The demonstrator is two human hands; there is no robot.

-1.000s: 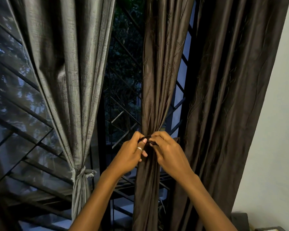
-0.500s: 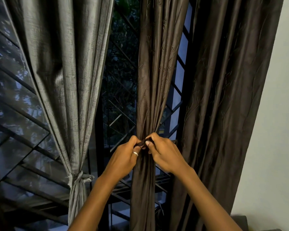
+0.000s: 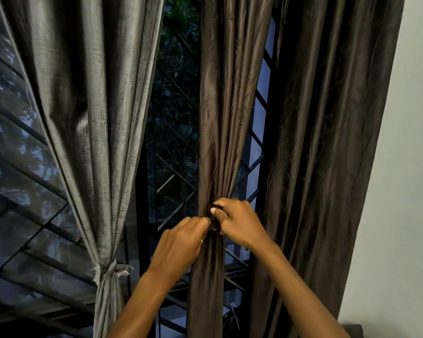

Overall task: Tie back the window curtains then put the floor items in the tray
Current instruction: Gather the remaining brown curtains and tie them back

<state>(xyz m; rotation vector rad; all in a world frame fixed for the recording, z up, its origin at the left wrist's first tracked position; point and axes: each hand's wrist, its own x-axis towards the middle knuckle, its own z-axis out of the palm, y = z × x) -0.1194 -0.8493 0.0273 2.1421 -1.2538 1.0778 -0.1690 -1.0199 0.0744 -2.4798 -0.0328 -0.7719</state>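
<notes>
While the grey curtain (image 3: pixel 91 118) on the left hangs already cinched by its own tie (image 3: pixel 110 269), I am working at the brown curtain (image 3: pixel 220 118) in the middle of the window. My left grip (image 3: pixel 178 250) comes in from the lower left, fingertips pinched onto the dark tie band (image 3: pixel 213 219). My right grip (image 3: pixel 239 225) pinches the same band from the right and a little higher, thumb and forefinger curled over what looks like the knot. The band sits directly between my 2 grips, touching both, wrapped around the gathered panel. The curtain's long axis runs straight up and down, so the band crosses it sideways. I judge the coming pull must go outward, left and right across that axis, to snug the knot. Neither grip is nearer; both are on it. Another brown panel (image 3: pixel 327 142) hangs loose to the right, beside the wall (image 3: pixel 401 167), not yet tied. No tray or floor items are in view.
</notes>
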